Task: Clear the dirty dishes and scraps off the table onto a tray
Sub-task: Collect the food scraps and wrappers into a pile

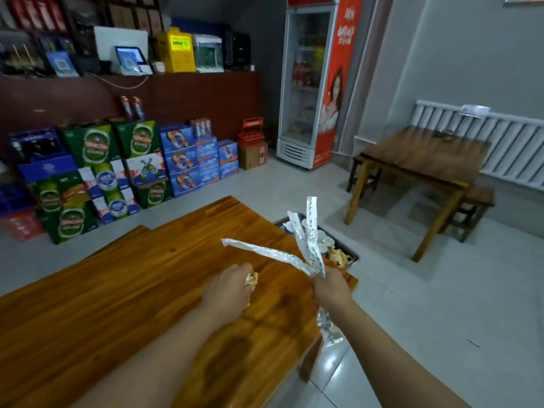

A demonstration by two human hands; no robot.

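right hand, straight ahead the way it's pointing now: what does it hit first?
Probably the tray at the table's far right edge. The right hand grips long wrappers and points up-frame toward it; the wrappers already overlap the tray in the image. Whether they are above it or short of it is unclear.

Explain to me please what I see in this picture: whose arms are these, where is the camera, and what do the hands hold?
There is no machine here. A person wears a wide-angle camera on the head, so you look down along their own two bare arms. The right hand grips a bunch of long, thin plastic wrappers, white with green print. The left hand holds some crumpled yellowish scraps just over the wooden table. At the table's far corner sits a metal tray that already holds small white cups and more scraps. Behind are stacked drink boxes, a drinks fridge and another table.
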